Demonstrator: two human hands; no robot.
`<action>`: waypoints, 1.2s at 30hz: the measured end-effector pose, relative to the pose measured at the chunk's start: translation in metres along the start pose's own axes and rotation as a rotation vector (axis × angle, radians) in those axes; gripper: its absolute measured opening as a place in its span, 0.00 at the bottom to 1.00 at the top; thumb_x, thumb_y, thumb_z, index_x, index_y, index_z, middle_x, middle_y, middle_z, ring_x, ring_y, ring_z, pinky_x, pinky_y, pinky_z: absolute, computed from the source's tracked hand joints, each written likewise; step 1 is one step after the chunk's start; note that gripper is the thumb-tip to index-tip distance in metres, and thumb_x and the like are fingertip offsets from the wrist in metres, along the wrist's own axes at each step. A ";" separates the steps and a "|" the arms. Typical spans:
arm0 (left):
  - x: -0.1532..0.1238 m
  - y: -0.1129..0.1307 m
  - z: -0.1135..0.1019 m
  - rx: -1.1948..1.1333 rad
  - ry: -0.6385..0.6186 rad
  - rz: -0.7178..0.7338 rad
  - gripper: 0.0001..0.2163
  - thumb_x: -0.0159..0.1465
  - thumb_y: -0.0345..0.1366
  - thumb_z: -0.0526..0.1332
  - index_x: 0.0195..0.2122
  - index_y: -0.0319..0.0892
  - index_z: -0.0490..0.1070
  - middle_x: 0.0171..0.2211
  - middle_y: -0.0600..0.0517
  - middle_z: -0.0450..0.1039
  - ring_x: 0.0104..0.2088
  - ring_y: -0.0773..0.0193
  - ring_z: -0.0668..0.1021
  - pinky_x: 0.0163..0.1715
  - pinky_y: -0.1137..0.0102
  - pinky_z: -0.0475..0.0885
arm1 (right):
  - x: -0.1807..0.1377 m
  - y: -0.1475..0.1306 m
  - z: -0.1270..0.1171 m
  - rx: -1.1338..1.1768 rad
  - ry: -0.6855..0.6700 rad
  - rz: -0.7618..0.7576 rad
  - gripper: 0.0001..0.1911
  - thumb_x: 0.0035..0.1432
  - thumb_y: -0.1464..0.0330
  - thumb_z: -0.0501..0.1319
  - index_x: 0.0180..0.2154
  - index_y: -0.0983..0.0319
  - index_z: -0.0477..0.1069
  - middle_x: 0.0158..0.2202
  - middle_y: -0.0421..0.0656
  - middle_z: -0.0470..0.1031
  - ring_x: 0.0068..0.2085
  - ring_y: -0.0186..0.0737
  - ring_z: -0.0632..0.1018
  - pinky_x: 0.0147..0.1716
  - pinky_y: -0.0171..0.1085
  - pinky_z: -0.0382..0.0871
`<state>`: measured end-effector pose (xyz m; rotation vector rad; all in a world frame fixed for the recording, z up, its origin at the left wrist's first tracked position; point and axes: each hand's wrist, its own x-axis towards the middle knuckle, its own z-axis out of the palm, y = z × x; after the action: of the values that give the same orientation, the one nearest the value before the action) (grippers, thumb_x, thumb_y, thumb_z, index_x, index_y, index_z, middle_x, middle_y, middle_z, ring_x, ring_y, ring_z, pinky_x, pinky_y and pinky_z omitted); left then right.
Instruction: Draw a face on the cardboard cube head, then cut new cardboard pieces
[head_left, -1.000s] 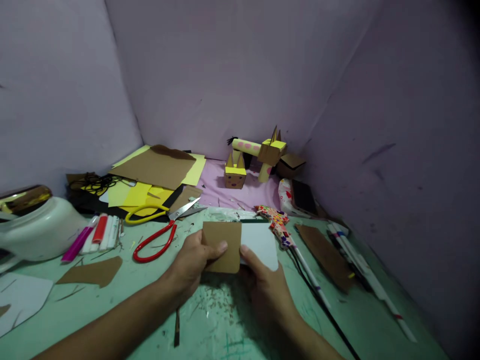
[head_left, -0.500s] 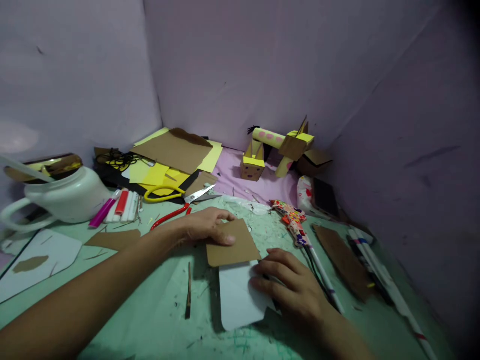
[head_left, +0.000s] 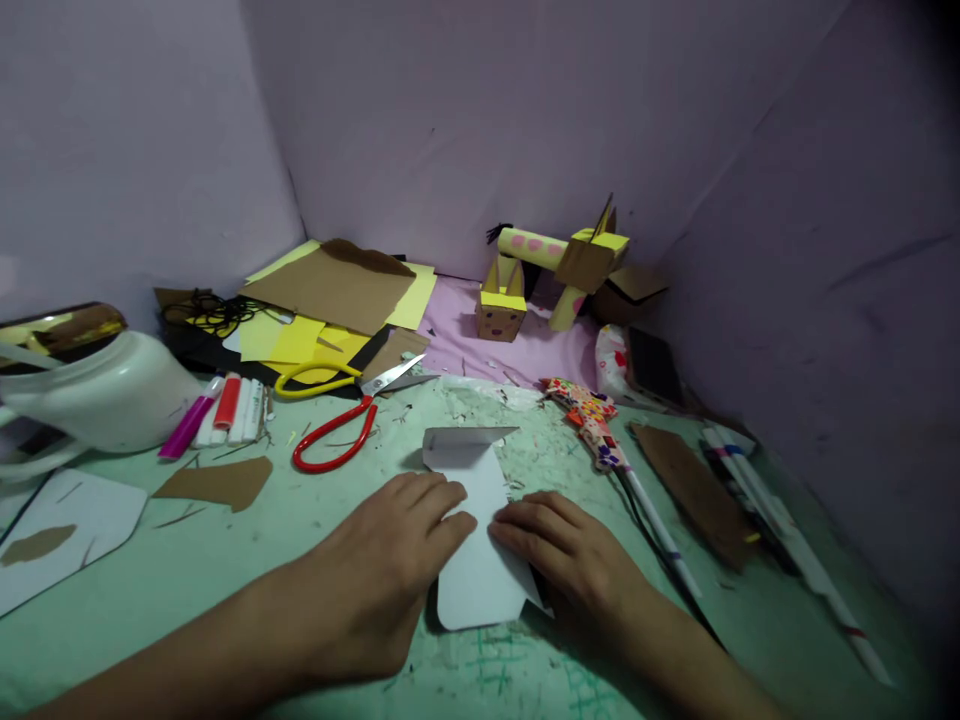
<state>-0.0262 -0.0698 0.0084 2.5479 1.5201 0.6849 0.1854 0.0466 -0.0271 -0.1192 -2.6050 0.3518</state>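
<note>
A piece of cardboard (head_left: 484, 585), white on its upper face, lies on the green table between my hands. Its far flap stands bent up and a cut notch shows at the near right corner. My left hand (head_left: 409, 535) is closed on the left edge, thumb and fingers curled together over it. At the right edge, my right hand (head_left: 574, 550) grips the same piece, fingertips pressed on the white face and thumb hidden. Beyond my left hand lie scissors (head_left: 367, 387) with one yellow and one red handle, blades spread.
A white pot (head_left: 112, 390) and several markers (head_left: 232, 410) stand or lie at the left. Yellow and brown sheets (head_left: 330, 285) are stacked at the back. A cardboard animal figure (head_left: 589, 262) stands near the wall. A glue gun in flowered wrap (head_left: 596, 425) and brown cardboard (head_left: 697, 500) lie right.
My left hand has let go of the far brown flap and come nearer, onto the left edge. The flap has swung up from folded over to standing. The view has shifted slightly.
</note>
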 end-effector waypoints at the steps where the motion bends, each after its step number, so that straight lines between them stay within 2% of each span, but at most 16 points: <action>1: 0.000 0.000 0.008 0.033 -0.005 -0.007 0.21 0.50 0.22 0.55 0.47 0.34 0.70 0.48 0.35 0.73 0.46 0.45 0.75 0.45 0.51 0.75 | 0.000 0.000 0.000 -0.001 -0.018 0.010 0.19 0.54 0.79 0.56 0.48 0.67 0.72 0.42 0.52 0.79 0.39 0.47 0.75 0.38 0.44 0.77; 4: 0.001 -0.006 0.028 0.092 0.060 0.034 0.19 0.50 0.21 0.53 0.43 0.31 0.70 0.42 0.35 0.74 0.42 0.48 0.75 0.42 0.53 0.77 | -0.003 0.002 0.001 0.008 -0.067 0.026 0.22 0.51 0.79 0.57 0.50 0.68 0.71 0.44 0.53 0.78 0.41 0.47 0.74 0.39 0.45 0.76; 7: 0.000 -0.009 0.039 0.140 0.112 0.085 0.19 0.49 0.18 0.52 0.43 0.29 0.70 0.38 0.36 0.74 0.38 0.50 0.74 0.39 0.56 0.78 | -0.003 0.004 0.001 0.034 -0.111 0.052 0.25 0.47 0.78 0.59 0.50 0.69 0.71 0.44 0.54 0.77 0.41 0.49 0.73 0.40 0.47 0.75; 13: -0.005 -0.010 0.047 0.158 0.115 0.023 0.23 0.51 0.18 0.51 0.50 0.27 0.66 0.44 0.34 0.71 0.42 0.49 0.72 0.41 0.54 0.77 | 0.005 0.009 -0.006 0.082 -0.198 0.113 0.29 0.43 0.79 0.58 0.51 0.70 0.71 0.47 0.56 0.75 0.42 0.50 0.71 0.40 0.47 0.74; 19: -0.005 -0.012 0.048 0.135 0.073 -0.029 0.26 0.52 0.19 0.51 0.55 0.28 0.61 0.48 0.34 0.67 0.45 0.47 0.68 0.46 0.50 0.75 | 0.012 0.016 -0.012 0.077 -0.277 0.064 0.29 0.42 0.80 0.59 0.50 0.69 0.71 0.48 0.54 0.75 0.42 0.50 0.71 0.40 0.48 0.73; 24: -0.004 -0.014 0.048 0.058 0.064 -0.061 0.26 0.51 0.19 0.51 0.54 0.29 0.62 0.47 0.36 0.66 0.44 0.49 0.68 0.45 0.51 0.75 | 0.015 0.024 -0.011 0.080 -0.246 0.011 0.26 0.42 0.80 0.58 0.47 0.67 0.72 0.45 0.53 0.76 0.40 0.48 0.71 0.39 0.47 0.73; 32: -0.006 -0.019 0.052 0.007 0.123 -0.051 0.30 0.48 0.16 0.50 0.55 0.30 0.61 0.50 0.36 0.65 0.47 0.50 0.67 0.47 0.52 0.73 | 0.019 0.026 -0.010 0.125 -0.159 -0.018 0.22 0.45 0.78 0.55 0.44 0.66 0.74 0.41 0.51 0.77 0.39 0.48 0.71 0.37 0.45 0.72; 36: -0.005 -0.020 0.050 -0.065 0.151 -0.072 0.28 0.46 0.16 0.51 0.51 0.34 0.65 0.47 0.40 0.68 0.46 0.51 0.69 0.45 0.53 0.73 | 0.026 0.030 -0.008 0.190 -0.172 -0.004 0.22 0.41 0.76 0.56 0.41 0.67 0.75 0.38 0.51 0.77 0.39 0.48 0.71 0.37 0.45 0.70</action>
<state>-0.0235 -0.0569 -0.0442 2.4299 1.5974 0.9202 0.1671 0.0814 -0.0160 -0.0184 -2.7230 0.6311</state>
